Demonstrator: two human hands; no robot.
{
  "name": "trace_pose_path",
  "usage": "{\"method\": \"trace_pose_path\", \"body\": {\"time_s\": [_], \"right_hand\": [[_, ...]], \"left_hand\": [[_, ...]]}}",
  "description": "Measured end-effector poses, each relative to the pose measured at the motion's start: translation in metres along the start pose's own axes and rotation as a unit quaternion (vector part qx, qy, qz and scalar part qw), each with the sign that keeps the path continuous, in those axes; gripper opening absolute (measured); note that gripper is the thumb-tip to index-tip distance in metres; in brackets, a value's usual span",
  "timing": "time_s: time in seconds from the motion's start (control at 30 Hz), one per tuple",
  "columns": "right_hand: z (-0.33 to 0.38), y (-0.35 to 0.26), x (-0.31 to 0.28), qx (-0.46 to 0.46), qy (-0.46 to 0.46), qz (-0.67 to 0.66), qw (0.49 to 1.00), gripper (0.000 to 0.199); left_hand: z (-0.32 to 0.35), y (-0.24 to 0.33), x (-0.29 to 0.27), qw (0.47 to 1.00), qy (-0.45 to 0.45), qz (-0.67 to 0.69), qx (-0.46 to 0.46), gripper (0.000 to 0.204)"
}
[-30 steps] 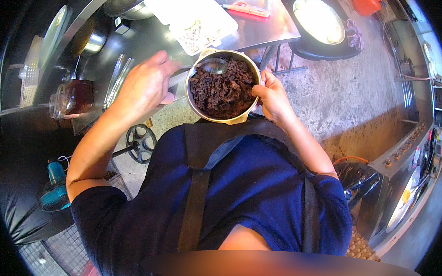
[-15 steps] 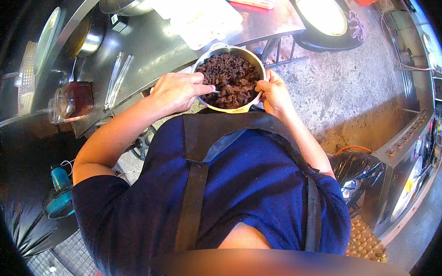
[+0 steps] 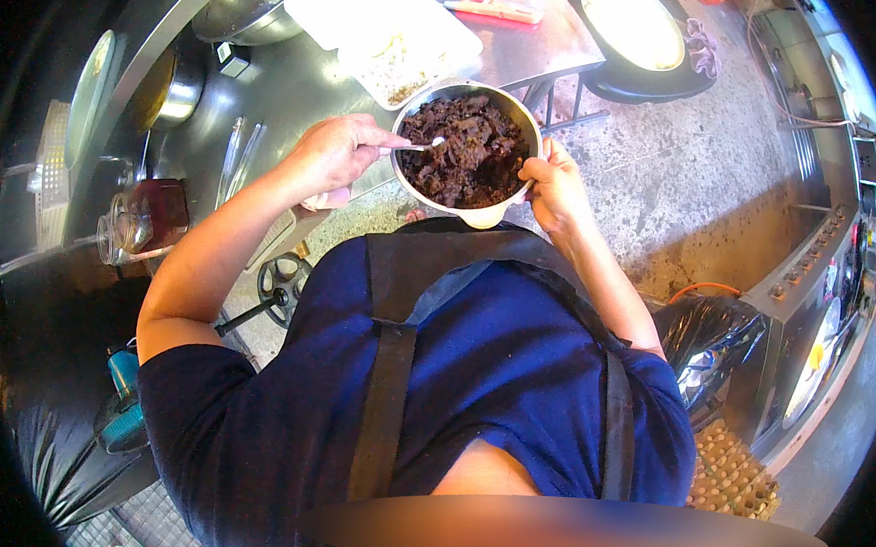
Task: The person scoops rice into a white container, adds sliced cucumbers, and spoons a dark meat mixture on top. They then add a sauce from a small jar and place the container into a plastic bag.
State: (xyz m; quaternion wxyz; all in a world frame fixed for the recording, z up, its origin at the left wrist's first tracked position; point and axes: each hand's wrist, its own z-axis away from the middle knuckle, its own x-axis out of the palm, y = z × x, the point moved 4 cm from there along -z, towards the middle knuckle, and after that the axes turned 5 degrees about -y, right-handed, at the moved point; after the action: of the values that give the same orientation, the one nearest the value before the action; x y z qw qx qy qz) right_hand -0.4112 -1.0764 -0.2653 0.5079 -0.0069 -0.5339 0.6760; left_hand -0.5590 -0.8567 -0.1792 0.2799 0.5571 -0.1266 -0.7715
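A pot (image 3: 483, 216) with a pale yellowish outside is held in front of my chest. Dark, crumbly cooked food, like dark rice or beans (image 3: 464, 146), fills much of it. My right hand (image 3: 556, 186) is closed around the pot's right side, with the thumb at the rim; the handle there is mostly hidden. Over the left rim, my left hand (image 3: 337, 154) pinches a spoon (image 3: 420, 148), its tip resting on the food. A cloth or pale pink item (image 3: 328, 199) shows beneath my left hand; I cannot make out what it is.
Beyond the pot stands a steel table (image 3: 299, 93) with white trays (image 3: 410, 49), an orange-handled tool (image 3: 496, 10) and metal bowls (image 3: 249, 11). A glass jar of dark red liquid (image 3: 149, 219) is at left. Farther right are a round pan (image 3: 634, 26), a stove (image 3: 805, 273) and egg trays (image 3: 735, 472).
The pot has shifted slightly right and away from my body. My left hand has drawn back with the spoon, now raised more out of the food, which looks turned over.
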Motion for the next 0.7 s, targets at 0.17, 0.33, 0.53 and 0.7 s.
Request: {"method": "trace_pose_path", "body": {"time_s": [0.17, 0.33, 0.53, 0.7], "right_hand": [[-0.002, -0.007, 0.007, 0.002, 0.016, 0.009, 1.000, 0.024], [-0.010, 0.000, 0.007, 0.010, 0.031, -0.001, 0.999, 0.024], [-0.010, 0.000, 0.014, 0.024, 0.049, 0.018, 0.998, 0.021], [-0.017, 0.010, 0.001, -0.005, 0.037, 0.016, 0.999, 0.018]], "left_hand": [[-0.010, -0.013, -0.017, 0.999, 0.007, 0.043, 0.009, 0.033], [-0.024, -0.051, -0.028, 0.978, 0.024, 0.187, -0.088, 0.027], [-0.036, -0.082, -0.015, 0.957, 0.197, -0.156, -0.144, 0.029], [-0.026, -0.061, -0.018, 0.915, 0.251, -0.278, -0.149, 0.040]]}}
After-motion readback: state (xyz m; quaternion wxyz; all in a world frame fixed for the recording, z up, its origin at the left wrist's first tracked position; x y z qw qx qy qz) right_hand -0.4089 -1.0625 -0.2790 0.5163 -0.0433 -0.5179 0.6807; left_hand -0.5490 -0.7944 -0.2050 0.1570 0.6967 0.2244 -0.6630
